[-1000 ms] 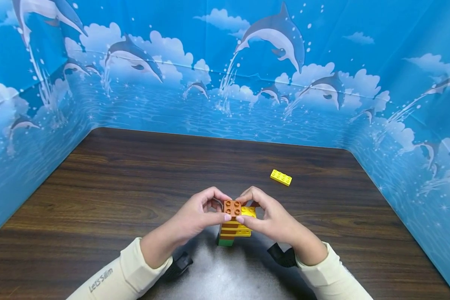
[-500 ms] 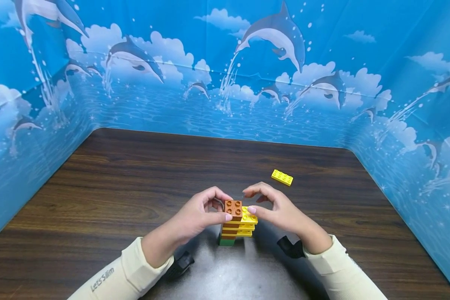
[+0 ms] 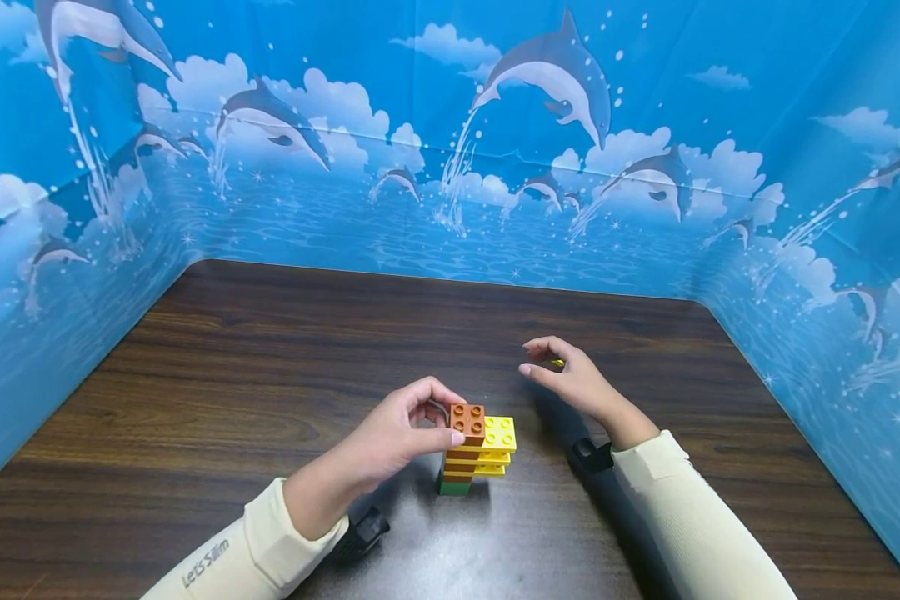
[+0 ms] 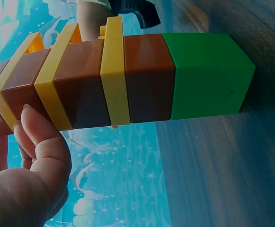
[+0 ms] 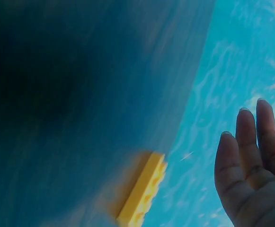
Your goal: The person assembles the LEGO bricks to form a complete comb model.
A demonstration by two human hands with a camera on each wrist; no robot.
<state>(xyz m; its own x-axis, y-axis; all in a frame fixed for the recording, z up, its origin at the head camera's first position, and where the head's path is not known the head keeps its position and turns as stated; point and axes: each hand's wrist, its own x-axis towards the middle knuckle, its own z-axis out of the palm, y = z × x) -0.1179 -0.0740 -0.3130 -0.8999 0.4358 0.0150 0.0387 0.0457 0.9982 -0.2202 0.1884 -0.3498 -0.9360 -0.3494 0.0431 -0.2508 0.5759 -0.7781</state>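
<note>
A tower of building blocks (image 3: 461, 457) stands upright on the table, a green block (image 4: 208, 75) at its base. Above that, brown blocks (image 4: 149, 78) alternate with flat yellow bricks (image 4: 114, 71), which jut out to the right. My left hand (image 3: 390, 433) holds the tower near its top, thumb in front and fingers behind. Away to the right, my right hand (image 3: 573, 379) hovers with fingers apart and nothing held. Beyond it lies a loose yellow brick (image 5: 142, 189), mostly hidden behind that hand in the head view.
The dark wood-grain table (image 3: 270, 350) is enclosed at the back and sides by a blue dolphin-print sheet (image 3: 330, 200). Black wrist straps (image 3: 363, 533) sit below both hands.
My right hand has let go of the tower and moved right and away, over to the loose yellow brick. The left hand has kept its hold on the tower.
</note>
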